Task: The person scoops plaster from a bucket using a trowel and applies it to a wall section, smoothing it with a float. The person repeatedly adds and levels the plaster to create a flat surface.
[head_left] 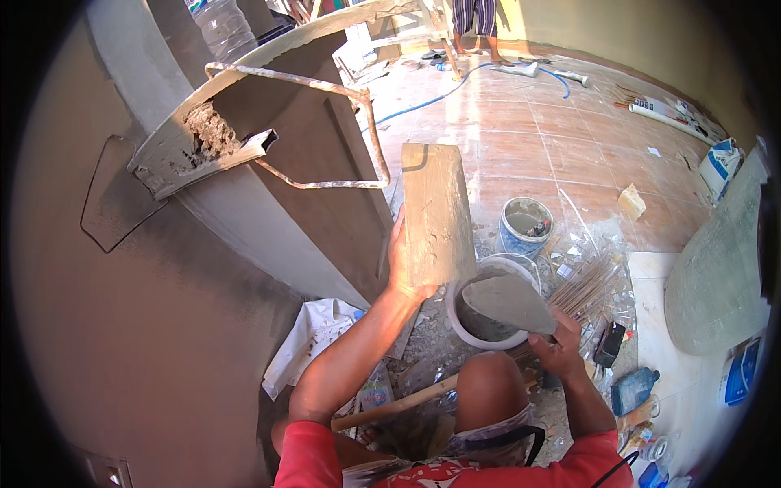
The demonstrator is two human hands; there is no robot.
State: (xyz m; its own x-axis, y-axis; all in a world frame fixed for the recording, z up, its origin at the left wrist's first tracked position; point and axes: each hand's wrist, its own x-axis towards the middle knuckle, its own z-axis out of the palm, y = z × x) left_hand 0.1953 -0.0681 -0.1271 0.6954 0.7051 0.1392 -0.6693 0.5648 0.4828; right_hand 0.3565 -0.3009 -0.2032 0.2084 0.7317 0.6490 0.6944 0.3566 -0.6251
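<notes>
My left hand [401, 272] is closed on a tan, mortar-smeared rectangular float [438, 213], raised upright with a broad face showing. The fingers behind it are mostly hidden. In my right hand [561, 348] is the handle of a trowel [511, 302], its broad grey blade lying across the mouth of a pale bucket [457, 319]. Wet grey mortar [486, 328] shows inside the bucket below the blade. A smaller blue-white bucket [503, 236] with grey contents stands just beyond.
Up on the left, a curved ledge [167, 167] bears a lump of mortar [210, 130] and a bent metal rod [381, 154]. A wooden pole [399, 400] lies by my knee. Thin sticks [590, 289], bottles [634, 392] and a large drum [717, 272] are right. Someone's legs [476, 32] stand far back.
</notes>
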